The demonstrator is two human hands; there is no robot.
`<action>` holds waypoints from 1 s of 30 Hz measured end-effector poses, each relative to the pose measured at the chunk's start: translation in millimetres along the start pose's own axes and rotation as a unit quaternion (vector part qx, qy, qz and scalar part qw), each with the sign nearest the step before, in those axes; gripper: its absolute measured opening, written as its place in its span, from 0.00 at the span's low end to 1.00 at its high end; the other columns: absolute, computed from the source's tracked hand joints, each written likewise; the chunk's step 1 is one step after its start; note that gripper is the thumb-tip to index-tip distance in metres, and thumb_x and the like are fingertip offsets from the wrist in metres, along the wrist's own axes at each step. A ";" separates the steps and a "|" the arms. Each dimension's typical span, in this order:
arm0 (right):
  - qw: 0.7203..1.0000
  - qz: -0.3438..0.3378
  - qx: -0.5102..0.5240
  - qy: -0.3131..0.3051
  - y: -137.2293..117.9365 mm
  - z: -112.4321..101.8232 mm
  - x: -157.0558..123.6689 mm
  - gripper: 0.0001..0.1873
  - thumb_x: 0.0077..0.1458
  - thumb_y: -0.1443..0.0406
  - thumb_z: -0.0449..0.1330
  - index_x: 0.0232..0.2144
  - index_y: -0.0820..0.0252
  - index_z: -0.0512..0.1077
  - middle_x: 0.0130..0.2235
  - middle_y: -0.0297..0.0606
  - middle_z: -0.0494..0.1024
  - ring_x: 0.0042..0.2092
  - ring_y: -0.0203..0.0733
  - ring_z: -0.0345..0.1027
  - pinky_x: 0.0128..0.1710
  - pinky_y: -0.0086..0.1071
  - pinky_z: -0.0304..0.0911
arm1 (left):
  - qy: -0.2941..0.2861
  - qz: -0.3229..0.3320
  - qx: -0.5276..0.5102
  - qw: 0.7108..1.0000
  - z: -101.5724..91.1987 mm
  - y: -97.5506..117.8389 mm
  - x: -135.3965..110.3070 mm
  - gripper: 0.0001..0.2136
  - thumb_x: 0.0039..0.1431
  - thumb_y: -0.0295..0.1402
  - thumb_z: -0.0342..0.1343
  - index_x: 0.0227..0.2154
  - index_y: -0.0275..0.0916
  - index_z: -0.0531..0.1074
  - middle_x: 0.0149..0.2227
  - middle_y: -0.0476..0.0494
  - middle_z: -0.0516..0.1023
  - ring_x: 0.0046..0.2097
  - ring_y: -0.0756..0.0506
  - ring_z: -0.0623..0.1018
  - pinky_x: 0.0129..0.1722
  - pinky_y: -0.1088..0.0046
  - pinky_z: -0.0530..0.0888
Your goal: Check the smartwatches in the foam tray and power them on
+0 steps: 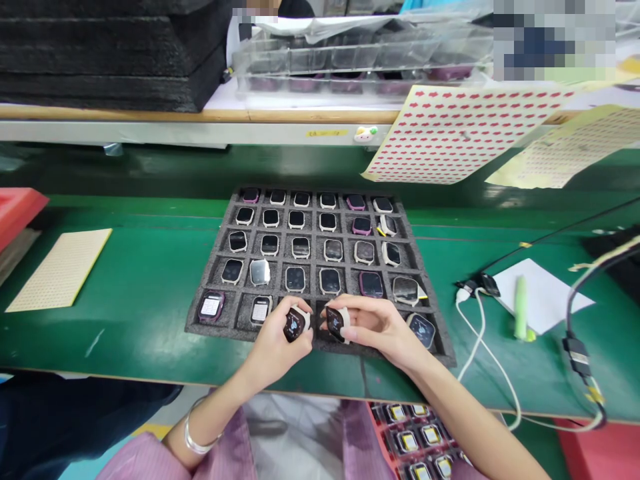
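Note:
Between the thumb and fingers of my left hand (pixel 280 343) is a smartwatch case (pixel 296 325) with a dark, lit screen. A second smartwatch case (pixel 337 323), pale-edged and also lit, is gripped by my right hand (pixel 383 328). Both hands are over the front row of a grey foam tray (pixel 194 319). Its compartments hold many watch cases, some purple, some pale. Two in the front row at left show white screens, such as the purple watch (pixel 211 306). Another lit watch (pixel 421 331) lies in the front right compartment, beside my right wrist.
White cables (pixel 480 340), a green marker-like stick (pixel 521 308) and white paper (pixel 543 297) lie at right. A yellowish sticker sheet (pixel 60 269) is at left. Red-arrow sheets (pixel 465 133) hang from the shelf, which bears black foam (pixel 95 57). Below the edge stands a red tray (pixel 383 433) of watch parts.

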State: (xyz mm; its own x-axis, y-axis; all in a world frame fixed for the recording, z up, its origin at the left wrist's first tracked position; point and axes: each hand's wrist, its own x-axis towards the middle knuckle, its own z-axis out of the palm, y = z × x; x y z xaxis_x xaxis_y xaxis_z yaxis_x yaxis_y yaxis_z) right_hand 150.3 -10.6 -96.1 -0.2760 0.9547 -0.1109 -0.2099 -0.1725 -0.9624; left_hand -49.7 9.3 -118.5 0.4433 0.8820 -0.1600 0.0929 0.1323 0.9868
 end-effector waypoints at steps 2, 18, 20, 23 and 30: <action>1.000 0.000 -0.009 0.004 -0.4 0.1 -0.1 0.18 0.47 0.67 0.70 0.43 0.58 0.77 0.42 0.41 0.78 0.41 0.43 0.75 0.41 0.30 0.71 | 0.001 0.000 -0.004 1.000 -0.1 -0.7 0.2 0.11 0.52 0.24 0.51 0.40 0.39 0.62 0.24 0.57 0.61 0.22 0.55 0.62 0.24 0.79 0.61; 1.000 0.004 -0.007 0.011 0.1 -1.6 -0.5 0.16 0.49 0.68 0.69 0.43 0.58 0.77 0.39 0.40 0.79 0.41 0.42 0.75 0.42 0.30 0.70 | 0.000 0.016 0.000 1.000 -0.7 -0.5 0.4 0.12 0.52 0.23 0.52 0.40 0.39 0.63 0.28 0.54 0.64 0.27 0.53 0.64 0.29 0.79 0.63; 1.000 0.005 -0.007 0.010 -0.1 -1.3 -0.6 0.17 0.49 0.67 0.69 0.43 0.58 0.76 0.39 0.40 0.79 0.41 0.43 0.75 0.43 0.32 0.70 | 0.001 0.011 -0.005 1.000 -0.7 -0.4 0.5 0.12 0.53 0.24 0.52 0.41 0.39 0.63 0.28 0.54 0.64 0.26 0.53 0.64 0.28 0.78 0.63; 1.000 0.002 -0.011 0.009 -0.5 -0.8 -0.5 0.17 0.50 0.66 0.68 0.44 0.57 0.76 0.39 0.39 0.80 0.41 0.43 0.75 0.44 0.33 0.70 | 0.011 0.018 -0.007 1.000 -0.9 -1.0 1.1 0.12 0.53 0.25 0.52 0.41 0.40 0.63 0.28 0.54 0.64 0.26 0.53 0.64 0.28 0.78 0.63; 1.000 -0.001 -0.012 0.018 -1.4 -0.1 0.5 0.17 0.48 0.67 0.69 0.43 0.58 0.76 0.39 0.40 0.79 0.40 0.43 0.75 0.40 0.30 0.71 | 0.013 0.015 -0.016 1.000 -1.4 -1.7 0.4 0.12 0.54 0.27 0.53 0.42 0.39 0.63 0.25 0.55 0.62 0.24 0.53 0.63 0.26 0.78 0.63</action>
State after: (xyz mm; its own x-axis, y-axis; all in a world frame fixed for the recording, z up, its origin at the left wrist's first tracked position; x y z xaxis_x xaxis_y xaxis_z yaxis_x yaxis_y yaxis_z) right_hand 150.5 -9.9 -94.8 -0.2408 0.9635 -0.1167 -0.1873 -0.1641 -0.9685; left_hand -51.0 10.1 -120.2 0.4220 0.8973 -0.1295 0.0504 0.1194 0.9916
